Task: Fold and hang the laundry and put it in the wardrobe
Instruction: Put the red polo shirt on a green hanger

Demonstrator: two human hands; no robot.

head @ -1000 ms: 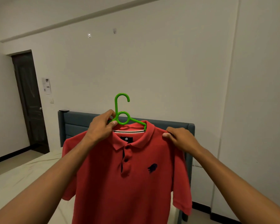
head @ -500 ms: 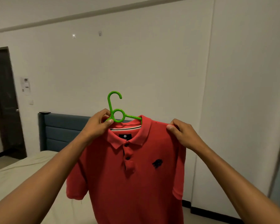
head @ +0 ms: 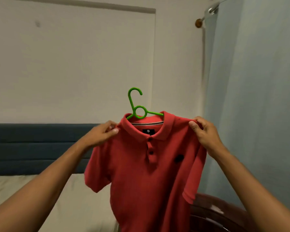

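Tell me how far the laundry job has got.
Done: the shirt is on the hanger. In hand: the left hand and right hand each pinch a shoulder, holding it up. Left: hanging it; no wardrobe is in view.

Red polo shirt point(head: 146, 173) hangs upright on green hanger point(head: 137, 106) (collar buttoned).

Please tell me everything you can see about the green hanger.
The green hanger looks like bright plastic, with an open hook on top, a ring below it and two thin arms sloping down. It stands nearly upright, leaning slightly left. Its arms run inside the collar of the red polo shirt, which hangs on it. The left hand and right hand pinch the shirt's shoulders; neither visibly touches the hanger itself.
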